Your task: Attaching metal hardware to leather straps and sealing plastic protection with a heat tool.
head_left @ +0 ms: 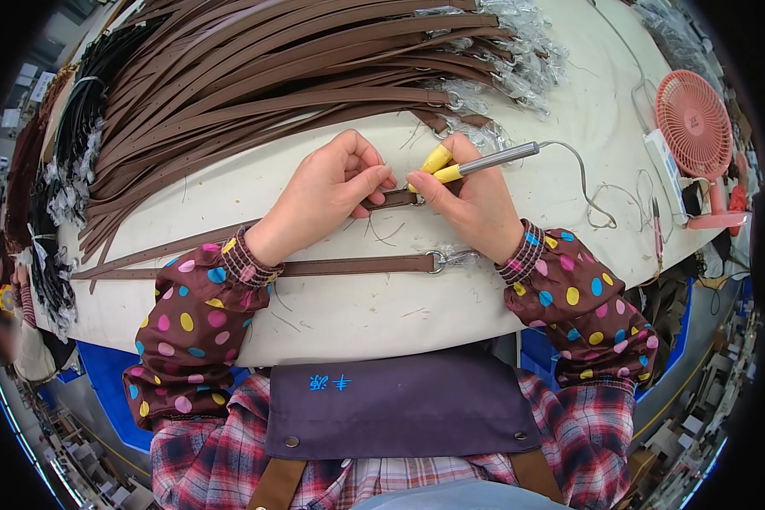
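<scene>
On the broad cream counter (357, 314), near its middle, the long limp brown leather strap (396, 199), pliable and light, is best pinched by its stiffer buckle end, where the left hand (327, 194) nips it while the right hand (476, 204) clasps 1 slim metal heated tool (497, 158).

A large heap of brown leather straps (272, 68) fans across the far left part of the table (365, 314), their ends spreading toward the left edge. Clear plastic wrapping (518, 51) covers the strap ends near the far middle. A bundle of black straps (85, 110) lies at the far left corner, beside more dark straps hanging over the left edge. One single brown strap with a metal clasp (314, 267) lies flat along the near part of the table. A small pink desk fan (694, 123) stands at the right edge, with a white box (665, 166) just beside it. Loose thread clippings (382, 231) are scattered on the pale table surface.
</scene>
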Demonstrator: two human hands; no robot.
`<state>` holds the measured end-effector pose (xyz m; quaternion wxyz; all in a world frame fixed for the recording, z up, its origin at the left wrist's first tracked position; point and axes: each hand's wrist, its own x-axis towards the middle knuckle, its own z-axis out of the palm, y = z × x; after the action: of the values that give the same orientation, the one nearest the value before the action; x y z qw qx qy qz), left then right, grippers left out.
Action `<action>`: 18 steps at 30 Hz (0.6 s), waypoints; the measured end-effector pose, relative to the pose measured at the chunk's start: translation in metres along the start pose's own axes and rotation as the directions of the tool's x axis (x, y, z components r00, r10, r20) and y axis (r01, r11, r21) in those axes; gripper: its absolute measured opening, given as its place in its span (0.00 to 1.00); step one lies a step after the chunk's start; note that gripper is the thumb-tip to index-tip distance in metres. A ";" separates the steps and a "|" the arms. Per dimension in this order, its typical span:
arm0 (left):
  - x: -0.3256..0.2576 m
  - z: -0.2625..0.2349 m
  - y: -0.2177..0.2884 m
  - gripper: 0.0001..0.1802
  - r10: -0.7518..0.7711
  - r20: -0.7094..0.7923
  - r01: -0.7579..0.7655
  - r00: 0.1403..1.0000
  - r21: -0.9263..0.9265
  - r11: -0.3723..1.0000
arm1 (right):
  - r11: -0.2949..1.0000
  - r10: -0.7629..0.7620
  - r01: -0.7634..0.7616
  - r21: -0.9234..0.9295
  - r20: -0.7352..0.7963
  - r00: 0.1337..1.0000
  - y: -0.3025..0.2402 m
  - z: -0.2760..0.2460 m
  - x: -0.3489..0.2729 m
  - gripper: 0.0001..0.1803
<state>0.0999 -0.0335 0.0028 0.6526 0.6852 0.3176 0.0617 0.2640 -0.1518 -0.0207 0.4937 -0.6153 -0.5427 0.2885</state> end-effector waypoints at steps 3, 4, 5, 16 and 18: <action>0.001 0.000 -0.001 0.07 0.002 0.003 -0.002 1.000 0.007 1.000 | 1.000 -0.007 0.007 -0.009 -0.005 1.000 0.001 0.000 0.000 0.17; 0.000 0.000 0.000 0.07 0.005 0.004 -0.005 1.000 0.015 1.000 | 1.000 -0.015 0.015 -0.011 -0.008 1.000 0.001 0.001 0.000 0.17; 0.000 0.000 0.000 0.07 0.005 0.002 -0.005 1.000 0.016 1.000 | 1.000 -0.016 0.016 -0.010 -0.008 1.000 0.000 0.001 0.000 0.17; -0.010 0.006 -0.005 0.16 0.441 0.049 -0.337 0.896 0.721 0.605 | 0.920 -0.312 0.306 -0.243 0.013 0.950 0.004 -0.016 -0.001 0.10; -0.009 0.007 -0.003 0.15 0.410 0.040 -0.311 0.911 0.719 0.621 | 0.907 -0.322 0.319 -0.275 0.037 0.946 0.008 -0.019 -0.004 0.11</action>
<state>0.0956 -0.0445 0.0022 0.2889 0.9271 0.2133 0.1076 0.2828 -0.1601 -0.0221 0.4458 -0.5822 -0.6690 0.1218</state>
